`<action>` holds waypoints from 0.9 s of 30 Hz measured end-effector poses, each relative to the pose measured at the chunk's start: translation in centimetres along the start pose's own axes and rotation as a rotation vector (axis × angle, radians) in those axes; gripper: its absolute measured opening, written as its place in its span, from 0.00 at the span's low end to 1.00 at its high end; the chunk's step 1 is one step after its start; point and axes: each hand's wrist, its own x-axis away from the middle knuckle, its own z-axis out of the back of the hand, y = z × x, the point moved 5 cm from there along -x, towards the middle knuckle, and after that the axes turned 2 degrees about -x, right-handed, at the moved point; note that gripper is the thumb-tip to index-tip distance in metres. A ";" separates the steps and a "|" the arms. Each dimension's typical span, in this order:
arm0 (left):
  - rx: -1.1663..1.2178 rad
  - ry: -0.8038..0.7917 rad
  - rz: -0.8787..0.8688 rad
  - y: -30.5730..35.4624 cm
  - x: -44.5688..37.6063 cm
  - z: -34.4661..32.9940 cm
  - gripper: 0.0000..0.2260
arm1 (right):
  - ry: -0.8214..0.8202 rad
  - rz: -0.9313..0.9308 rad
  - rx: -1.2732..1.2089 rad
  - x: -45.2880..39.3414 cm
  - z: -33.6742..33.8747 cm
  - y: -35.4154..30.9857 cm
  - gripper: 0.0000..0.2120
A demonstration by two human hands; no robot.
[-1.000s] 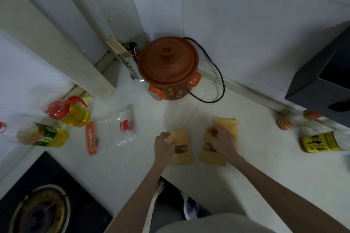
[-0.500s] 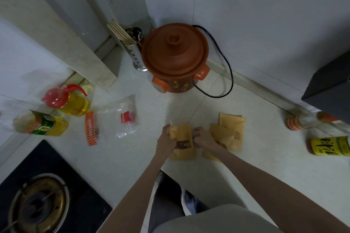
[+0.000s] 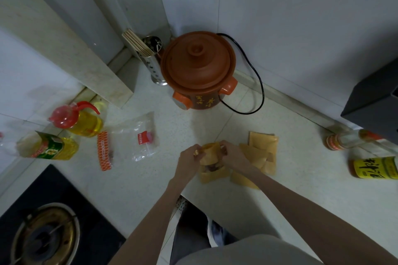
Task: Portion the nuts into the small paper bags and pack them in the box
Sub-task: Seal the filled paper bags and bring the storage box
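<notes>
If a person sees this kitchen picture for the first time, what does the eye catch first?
Probably the big round terracotta-brown clay cooker with orange handles, standing in the back corner of the pale counter. Next, at the counter's front edge, the left hand and right hand grip one small tan paper bag by its top.

Small tan paper bag (image 3: 212,158) w/ a little window showing dark nuts (image 3: 212,167), lying on the counter near its front edge, top bent up. Just right: loose pile of flat spare bags (image 3: 261,153), overlapping.
</notes>
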 end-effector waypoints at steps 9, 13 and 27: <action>-0.106 0.119 -0.347 7.5 0.9 5.2 0.03 | 0.252 0.316 0.086 2.9 6.7 -6.3 0.08; -0.204 0.175 -0.486 12.1 2.2 7.5 0.07 | 0.336 0.429 0.164 5.4 9.9 -9.3 0.05; -0.224 0.353 -1.047 26.0 9.7 11.2 0.02 | 0.733 0.622 0.325 18.4 16.8 -17.1 0.12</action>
